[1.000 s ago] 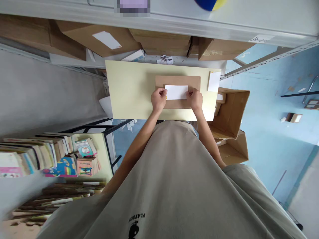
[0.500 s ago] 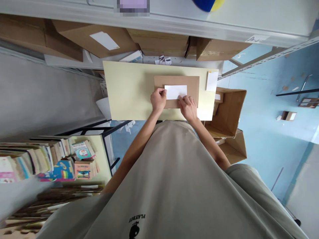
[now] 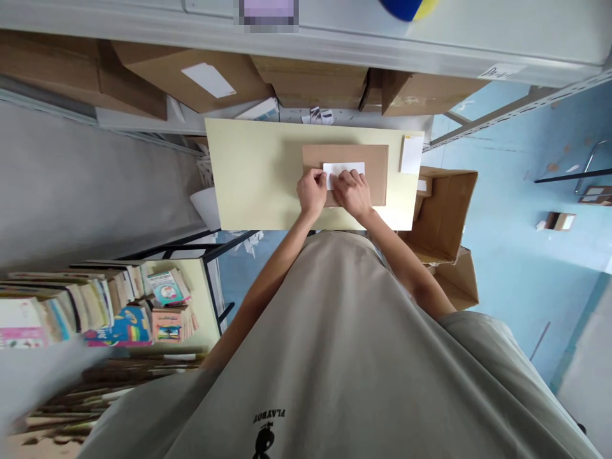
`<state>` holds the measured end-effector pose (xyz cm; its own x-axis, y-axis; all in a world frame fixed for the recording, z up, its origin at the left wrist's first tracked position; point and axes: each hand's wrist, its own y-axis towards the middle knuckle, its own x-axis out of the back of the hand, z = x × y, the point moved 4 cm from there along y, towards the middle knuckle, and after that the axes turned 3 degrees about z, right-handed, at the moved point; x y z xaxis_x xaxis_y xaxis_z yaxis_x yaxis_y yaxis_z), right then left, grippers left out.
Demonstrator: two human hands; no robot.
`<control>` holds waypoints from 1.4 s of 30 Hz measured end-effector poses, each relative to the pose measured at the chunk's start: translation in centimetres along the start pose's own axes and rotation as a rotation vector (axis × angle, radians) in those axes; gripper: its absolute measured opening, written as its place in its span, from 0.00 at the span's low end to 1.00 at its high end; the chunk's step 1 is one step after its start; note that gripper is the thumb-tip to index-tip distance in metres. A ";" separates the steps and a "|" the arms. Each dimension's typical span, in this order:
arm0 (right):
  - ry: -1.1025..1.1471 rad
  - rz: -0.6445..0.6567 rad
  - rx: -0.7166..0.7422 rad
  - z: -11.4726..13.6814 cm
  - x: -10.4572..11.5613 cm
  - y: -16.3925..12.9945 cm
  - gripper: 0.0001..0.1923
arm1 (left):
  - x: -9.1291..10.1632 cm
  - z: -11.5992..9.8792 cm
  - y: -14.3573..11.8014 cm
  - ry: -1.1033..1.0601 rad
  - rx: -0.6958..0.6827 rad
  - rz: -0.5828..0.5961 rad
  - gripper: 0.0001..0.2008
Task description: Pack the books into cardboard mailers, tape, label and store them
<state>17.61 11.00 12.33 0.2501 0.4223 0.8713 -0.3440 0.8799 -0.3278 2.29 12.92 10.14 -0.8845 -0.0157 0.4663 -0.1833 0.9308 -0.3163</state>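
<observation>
A flat brown cardboard parcel (image 3: 370, 164) lies on a pale yellow table (image 3: 253, 172). A white label (image 3: 351, 168) sits on the parcel's top face. My left hand (image 3: 311, 192) pinches the label's left edge with curled fingers. My right hand (image 3: 352, 193) lies flat over the label's lower left part, fingers spread and pressing down, right beside the left hand.
A small stack of white labels (image 3: 411, 154) lies at the table's right edge. An open cardboard box (image 3: 447, 213) stands on the blue floor to the right. Brown boxes (image 3: 191, 73) fill the shelf behind the table. Stacked books (image 3: 95, 309) sit at lower left.
My right hand has slid leftward from the label's right end across its face and now rests next to my left hand. The left hand has stayed at the label's left edge.
</observation>
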 end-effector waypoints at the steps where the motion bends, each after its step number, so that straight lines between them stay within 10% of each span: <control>1: -0.003 -0.010 -0.031 -0.2 0.2 0.3 0.31 | 0.0 -0.1 -0.1 -0.002 -0.005 -0.006 0.05; 20: -0.050 0.006 0.033 1.0 0.3 2.3 0.33 | 0.8 -0.1 -0.3 -0.014 -0.031 0.018 0.18; 42: -0.040 -0.075 -0.147 0.7 -0.5 -3.3 0.32 | 1.4 0.8 0.3 -0.014 -0.063 0.206 0.24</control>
<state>17.98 7.71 13.21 0.2325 0.3479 0.9082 -0.1894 0.9322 -0.3085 0.67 12.92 9.99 -0.9066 0.1721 0.3852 0.0285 0.9359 -0.3510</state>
